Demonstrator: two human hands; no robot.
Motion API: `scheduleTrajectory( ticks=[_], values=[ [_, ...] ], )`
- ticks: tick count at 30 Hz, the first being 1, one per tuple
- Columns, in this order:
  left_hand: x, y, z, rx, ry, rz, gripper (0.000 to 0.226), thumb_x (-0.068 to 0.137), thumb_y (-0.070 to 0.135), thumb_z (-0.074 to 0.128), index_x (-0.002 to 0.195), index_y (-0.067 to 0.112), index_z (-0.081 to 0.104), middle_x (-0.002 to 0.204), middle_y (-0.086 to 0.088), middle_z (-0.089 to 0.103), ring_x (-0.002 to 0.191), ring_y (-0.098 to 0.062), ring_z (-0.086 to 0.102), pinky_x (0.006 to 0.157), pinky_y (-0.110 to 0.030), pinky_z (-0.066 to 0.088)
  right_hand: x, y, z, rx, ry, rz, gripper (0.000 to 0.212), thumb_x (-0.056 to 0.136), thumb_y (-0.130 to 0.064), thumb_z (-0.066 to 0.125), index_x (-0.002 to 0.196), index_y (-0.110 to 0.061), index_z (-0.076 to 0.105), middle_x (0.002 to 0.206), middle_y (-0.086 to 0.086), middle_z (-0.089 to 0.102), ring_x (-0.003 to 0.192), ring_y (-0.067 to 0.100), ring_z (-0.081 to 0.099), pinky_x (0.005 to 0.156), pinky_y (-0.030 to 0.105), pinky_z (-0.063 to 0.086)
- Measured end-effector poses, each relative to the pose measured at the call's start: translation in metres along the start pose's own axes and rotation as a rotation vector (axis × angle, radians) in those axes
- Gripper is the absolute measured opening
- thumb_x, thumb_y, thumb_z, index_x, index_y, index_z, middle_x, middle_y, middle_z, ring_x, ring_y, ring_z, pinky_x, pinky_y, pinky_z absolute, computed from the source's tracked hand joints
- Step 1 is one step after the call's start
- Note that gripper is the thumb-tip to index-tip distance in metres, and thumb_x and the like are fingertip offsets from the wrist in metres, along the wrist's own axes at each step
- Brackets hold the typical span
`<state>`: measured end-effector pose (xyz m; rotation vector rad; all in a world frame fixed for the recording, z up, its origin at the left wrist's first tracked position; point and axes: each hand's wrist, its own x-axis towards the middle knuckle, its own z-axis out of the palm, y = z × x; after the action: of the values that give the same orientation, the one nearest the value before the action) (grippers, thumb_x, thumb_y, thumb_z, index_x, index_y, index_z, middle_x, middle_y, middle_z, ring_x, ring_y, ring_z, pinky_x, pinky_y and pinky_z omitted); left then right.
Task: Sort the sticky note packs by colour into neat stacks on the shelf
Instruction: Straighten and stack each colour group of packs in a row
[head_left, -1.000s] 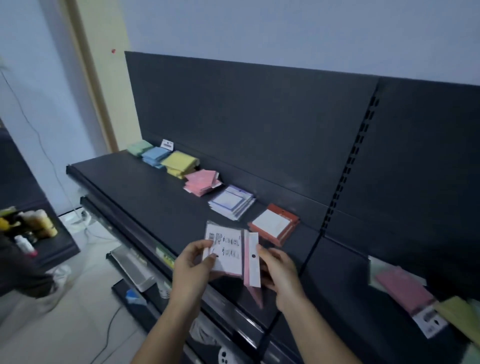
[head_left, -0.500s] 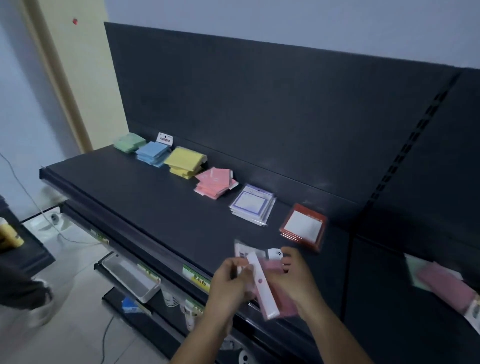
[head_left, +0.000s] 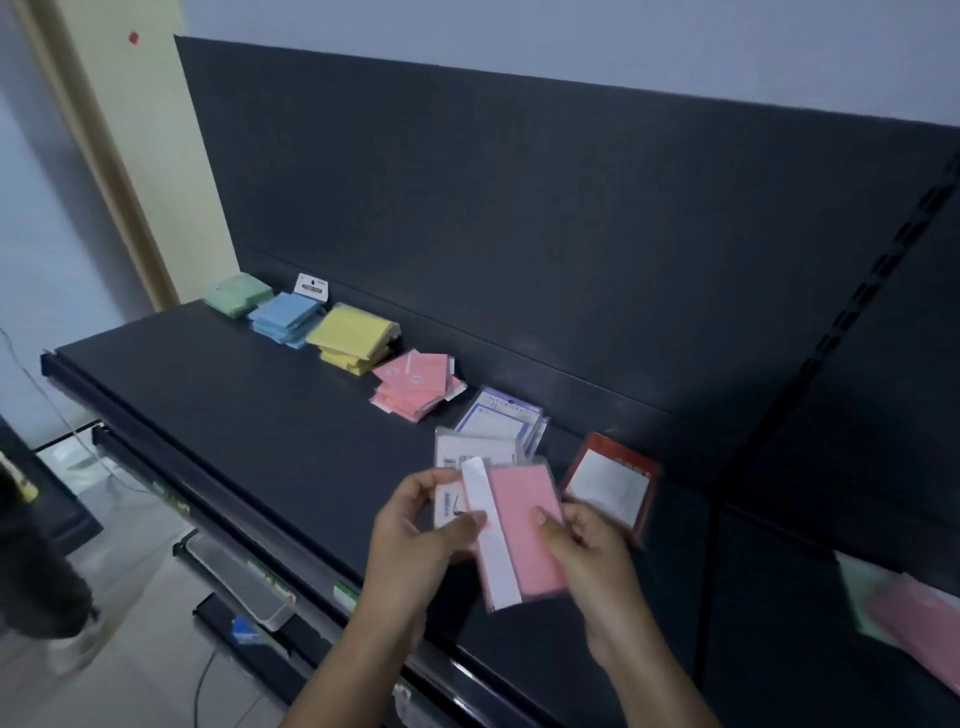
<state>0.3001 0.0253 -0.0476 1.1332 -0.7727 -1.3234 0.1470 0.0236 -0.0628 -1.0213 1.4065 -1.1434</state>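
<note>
Both hands hold packs above the black shelf (head_left: 218, 395). My right hand (head_left: 587, 556) pinches a pink sticky note pack (head_left: 522, 530) with a white strip along its left side. My left hand (head_left: 415, 540) grips a white pack (head_left: 467, 462) with printed text, partly hidden behind the pink one, and its thumb touches the white strip. Along the shelf's back lie stacks: green (head_left: 236, 294), blue (head_left: 285, 318), yellow (head_left: 353, 335), pink (head_left: 415, 385), purple-bordered (head_left: 501, 423) and a red-bordered pack (head_left: 610, 486).
A small white label card (head_left: 311, 287) leans on the back panel behind the blue stack. Loose pink and pale green packs (head_left: 904, 618) lie on the neighbouring shelf at the right. Lower shelves with a white tray (head_left: 239, 587) jut out below; a person's dark leg (head_left: 41, 587) is at the left.
The pink pack has turned from edge-on to show its flat pink face, and the white pack has spread out behind it. My view has shifted slightly toward the shelf.
</note>
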Motion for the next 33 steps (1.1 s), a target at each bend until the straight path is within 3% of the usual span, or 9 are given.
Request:
scheduleTrajectory(
  ticks=[3, 8, 12, 16, 20, 24, 26, 29, 33],
  values=[
    [0.012, 0.014, -0.009, -0.012, 0.077, 0.047, 0.022, 0.087, -0.007, 0.056, 0.095, 0.013, 0.062, 0.092, -0.004, 0.068, 0.066, -0.011, 0.067, 0.054, -0.023, 0.052, 0.014, -0.012, 0.011, 0.069, 0.03, 0.011, 0.008, 0.092, -0.018, 0.057, 0.092, -0.011, 0.059, 0.091, 0.009, 0.068, 0.081, 0.022, 0.063, 0.068, 0.036, 0.05],
    [0.04, 0.038, -0.041, -0.017, 0.214, 0.093, 0.023, 0.089, -0.006, 0.052, 0.093, 0.015, 0.059, 0.092, -0.002, 0.067, 0.064, -0.008, 0.067, 0.048, -0.018, 0.05, 0.036, -0.025, 0.03, 0.145, 0.055, -0.008, 0.013, 0.095, -0.019, 0.05, 0.095, -0.007, 0.055, 0.085, 0.012, 0.066, 0.065, 0.021, 0.061, 0.042, 0.028, 0.043],
    [0.073, 0.052, -0.065, 0.004, 0.256, 0.064, 0.025, 0.089, -0.006, 0.049, 0.093, 0.016, 0.059, 0.094, -0.005, 0.067, 0.07, -0.015, 0.066, 0.049, -0.021, 0.051, 0.058, -0.036, 0.055, 0.222, 0.064, 0.024, 0.01, 0.095, -0.011, 0.046, 0.096, -0.009, 0.056, 0.079, 0.007, 0.067, 0.063, 0.018, 0.061, 0.047, 0.029, 0.045],
    [0.125, 0.067, -0.073, 0.018, 0.142, 0.005, 0.03, 0.086, -0.011, 0.041, 0.097, 0.011, 0.058, 0.091, -0.007, 0.068, 0.066, -0.014, 0.067, 0.047, -0.02, 0.05, 0.087, -0.049, 0.08, 0.231, 0.068, -0.02, 0.026, 0.087, 0.001, 0.041, 0.095, -0.011, 0.063, 0.07, -0.008, 0.071, 0.061, 0.005, 0.065, 0.05, 0.023, 0.052],
    [0.184, 0.079, -0.063, 0.105, -0.041, -0.043, 0.036, 0.083, -0.016, 0.041, 0.095, 0.013, 0.06, 0.092, -0.007, 0.067, 0.076, -0.017, 0.064, 0.054, -0.021, 0.051, 0.119, -0.065, 0.104, 0.194, 0.189, -0.048, 0.027, 0.086, 0.0, 0.045, 0.095, -0.016, 0.066, 0.089, 0.002, 0.07, 0.077, 0.014, 0.063, 0.06, 0.024, 0.048],
    [0.23, 0.08, -0.046, 0.327, -0.188, -0.054, 0.036, 0.082, -0.014, 0.047, 0.098, 0.015, 0.06, 0.095, -0.004, 0.065, 0.069, -0.017, 0.06, 0.054, -0.026, 0.051, 0.157, -0.077, 0.126, 0.136, 0.22, -0.041, 0.027, 0.086, 0.002, 0.047, 0.103, -0.012, 0.063, 0.092, 0.004, 0.069, 0.081, 0.015, 0.064, 0.063, 0.025, 0.047],
    [0.245, 0.077, -0.044, 0.586, -0.2, 0.092, 0.033, 0.079, -0.012, 0.05, 0.101, 0.01, 0.062, 0.101, -0.008, 0.063, 0.079, -0.019, 0.058, 0.066, -0.021, 0.05, 0.172, -0.077, 0.137, 0.062, 0.235, -0.038, 0.028, 0.086, 0.005, 0.049, 0.106, -0.012, 0.057, 0.094, 0.002, 0.066, 0.081, 0.013, 0.062, 0.06, 0.021, 0.048],
    [0.255, 0.066, -0.05, 0.989, -0.278, 0.384, 0.034, 0.079, -0.01, 0.05, 0.107, 0.001, 0.065, 0.117, -0.012, 0.054, 0.105, -0.021, 0.053, 0.078, -0.004, 0.032, 0.186, -0.065, 0.149, -0.24, 0.356, -0.13, 0.039, 0.083, 0.005, 0.057, 0.117, -0.011, 0.049, 0.11, 0.006, 0.059, 0.091, 0.015, 0.056, 0.075, 0.025, 0.047],
    [0.252, 0.052, -0.059, 1.073, -0.393, 0.455, 0.032, 0.088, 0.001, 0.047, 0.119, 0.001, 0.057, 0.132, -0.016, 0.048, 0.126, -0.027, 0.042, 0.103, -0.028, 0.033, 0.193, -0.044, 0.162, -0.702, 0.449, -0.223, 0.045, 0.083, -0.007, 0.063, 0.126, -0.008, 0.052, 0.122, 0.009, 0.045, 0.11, 0.02, 0.045, 0.087, 0.019, 0.031]
  ],
)
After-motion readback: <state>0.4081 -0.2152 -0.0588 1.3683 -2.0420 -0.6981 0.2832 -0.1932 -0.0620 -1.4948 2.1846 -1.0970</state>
